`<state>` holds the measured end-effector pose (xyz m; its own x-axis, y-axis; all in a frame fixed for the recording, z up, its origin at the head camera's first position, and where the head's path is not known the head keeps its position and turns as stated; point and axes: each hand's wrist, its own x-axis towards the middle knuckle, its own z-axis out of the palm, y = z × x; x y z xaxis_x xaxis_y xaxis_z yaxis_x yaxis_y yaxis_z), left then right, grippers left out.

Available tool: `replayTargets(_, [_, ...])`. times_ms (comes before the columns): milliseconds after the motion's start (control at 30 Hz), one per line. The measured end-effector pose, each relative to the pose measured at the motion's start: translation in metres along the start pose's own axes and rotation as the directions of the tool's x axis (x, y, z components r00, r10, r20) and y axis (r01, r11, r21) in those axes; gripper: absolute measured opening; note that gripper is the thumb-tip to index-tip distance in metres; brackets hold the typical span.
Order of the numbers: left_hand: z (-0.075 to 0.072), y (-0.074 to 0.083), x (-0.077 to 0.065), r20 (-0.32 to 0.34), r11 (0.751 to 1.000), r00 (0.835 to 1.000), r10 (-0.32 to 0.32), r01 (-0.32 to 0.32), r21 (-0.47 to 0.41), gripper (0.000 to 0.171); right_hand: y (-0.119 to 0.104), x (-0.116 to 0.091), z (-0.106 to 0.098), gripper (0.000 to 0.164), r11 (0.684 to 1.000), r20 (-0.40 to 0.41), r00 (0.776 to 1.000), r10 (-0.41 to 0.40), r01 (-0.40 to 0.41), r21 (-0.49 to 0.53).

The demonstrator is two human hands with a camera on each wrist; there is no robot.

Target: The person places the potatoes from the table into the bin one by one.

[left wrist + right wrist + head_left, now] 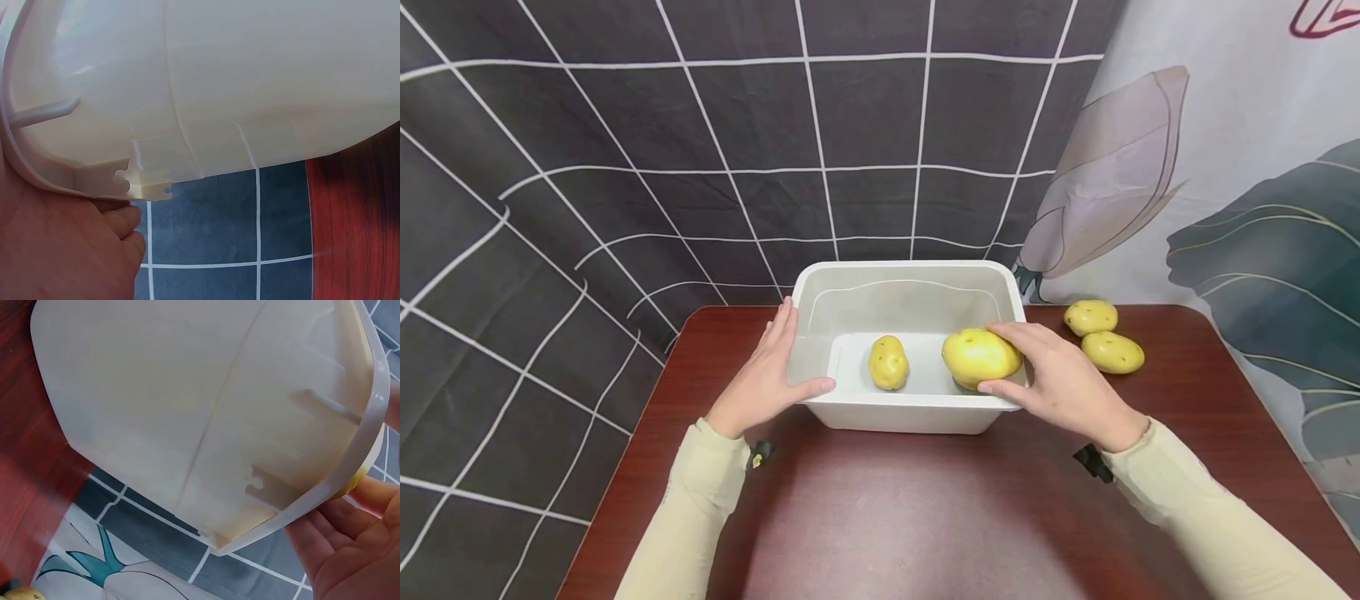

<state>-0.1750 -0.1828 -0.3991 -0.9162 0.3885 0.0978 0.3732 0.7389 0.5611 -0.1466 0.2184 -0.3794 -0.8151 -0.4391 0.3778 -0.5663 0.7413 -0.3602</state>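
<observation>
A white plastic bin [901, 415] stands on the table. My left hand [765, 369] rests at its left rim, fingers extended along the outside and thumb over the front corner. In the left wrist view, the left hand [69, 244] lies close under the rim. My right hand [1060, 375] grips a large yellow potato [979, 357] at the bin's right end, thumb in front and fingers behind. A smaller potato [888, 362] lies on the bin's floor. In the right wrist view, the rim mostly hides the held potato [355, 482] beside the right hand [356, 544].
Two more potatoes, one behind [1090, 317] and one in front [1112, 352], lie at the table's back right. The reddish-brown table [880, 517] ends at a dark gridded cloth [872, 117] behind and a patterned light curtain [1247, 167] on the right.
</observation>
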Motion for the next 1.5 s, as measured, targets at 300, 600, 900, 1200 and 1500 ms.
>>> replayTargets(300, [0.000,-0.001,0.000,0.004,1.000,1.000,-0.003,0.003,0.002,0.117,0.000,-0.003,-0.001,0.067,1.000,0.037,0.999,-0.007,0.006,0.010])
replayTargets(600, [0.000,-0.001,0.000,0.003,1.000,1.000,0.006,-0.006,0.005,0.116,0.000,-0.003,-0.003,0.062,1.000,0.026,1.000,0.002,-0.002,0.006])
replayTargets(900, [0.000,0.001,0.000,0.008,1.000,1.000,0.004,-0.004,-0.001,0.117,0.003,-0.005,-0.010,0.054,1.000,-0.046,0.999,0.002,-0.001,0.011])
replayTargets(1200, [0.000,0.002,-0.001,0.002,1.000,1.000,0.000,0.000,-0.002,0.116,0.005,-0.007,-0.015,0.056,0.999,-0.036,0.998,0.054,-0.054,0.000])
replayTargets(1500, [0.001,0.001,0.000,0.005,1.000,1.000,-0.008,0.008,-0.007,0.117,0.009,-0.007,-0.017,0.054,0.999,-0.061,0.997,0.051,-0.051,-0.009])
